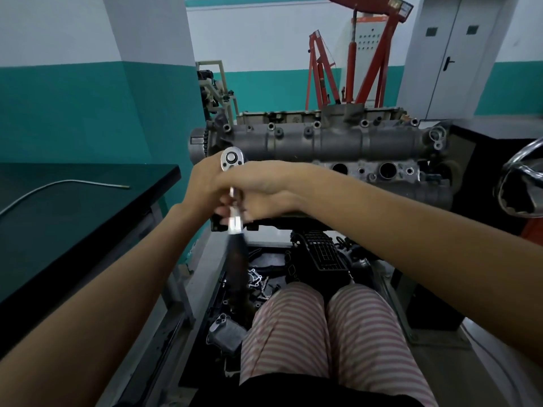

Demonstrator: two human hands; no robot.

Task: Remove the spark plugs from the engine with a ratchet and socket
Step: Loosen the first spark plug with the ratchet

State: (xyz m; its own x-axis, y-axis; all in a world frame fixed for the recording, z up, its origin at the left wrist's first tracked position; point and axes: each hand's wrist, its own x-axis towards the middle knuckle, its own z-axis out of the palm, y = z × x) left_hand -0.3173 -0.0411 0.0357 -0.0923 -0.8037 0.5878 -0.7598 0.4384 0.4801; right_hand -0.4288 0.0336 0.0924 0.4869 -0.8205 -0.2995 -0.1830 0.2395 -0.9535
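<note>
Holding the ratchet [233, 201] up in front of the engine [323, 148] with both hands crossed over it, not yet seated on anything. Chrome round head with the square drive button facing the camera, thin polished shank below, then a dark, probably rubbery, grip blurring down toward the striped trousers [323, 333]. Long axis runs roughly vertical, head up, handle toward the lap. Left hand [205, 183] sits just behind the head, fingers hidden on the far side, so can't say whether it's actually clamped or just steadying. Right hand [258, 195] reaches across from the right and curls around the shank just under the head. No socket visible from here, can't tell if one's fitted. Plug wells [387, 170] lie beyond and to the right of the grip: dark round bores in a row along the rough cast-aluminium head, two showing, the rest hidden behind the right forearm. No plugs visible down the holes from this angle. Looks like the next move means tipping the head forward and shifting right, and the right hand is nearer to that side. Black benchtop [88, 207] at left with a bent metal rod [58, 185] on it.
</note>
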